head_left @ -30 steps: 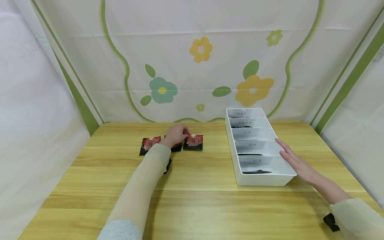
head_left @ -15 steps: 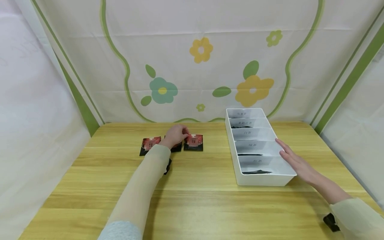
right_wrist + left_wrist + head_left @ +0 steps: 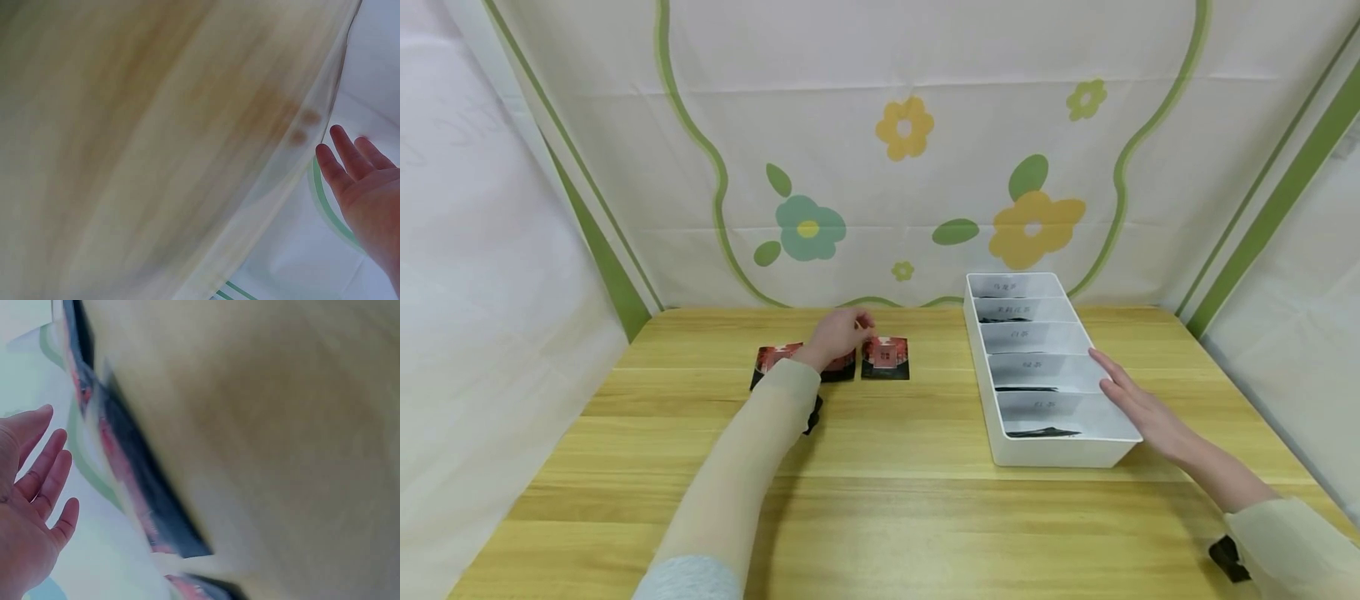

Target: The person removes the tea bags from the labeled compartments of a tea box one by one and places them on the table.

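Note:
Three red-and-black tea sachets lie in a row on the table: the left sachet (image 3: 770,358), the middle sachet (image 3: 842,369) and the right sachet (image 3: 886,368). My left hand (image 3: 837,336) hovers over the row, its fingertips near the top edge of the right sachet. In the left wrist view its fingers (image 3: 47,475) are spread, loosely bent and hold nothing. Forearm and hand partly cover the left and middle sachets. A white divided box (image 3: 1060,452) stands at the right. Against its right side rests my right hand (image 3: 1146,410), fingers extended.
Dark sachets (image 3: 1041,432) lie in several of the box's labelled compartments. The wooden table (image 3: 925,533) meets a flowered cloth (image 3: 902,192) at the back, and white cloth hangs at both sides. Black straps show at both wrists.
My left hand has let go of the right sachet's top edge and risen slightly, fingers loosening. The right hand stays on the box. The head view has tilted a little.

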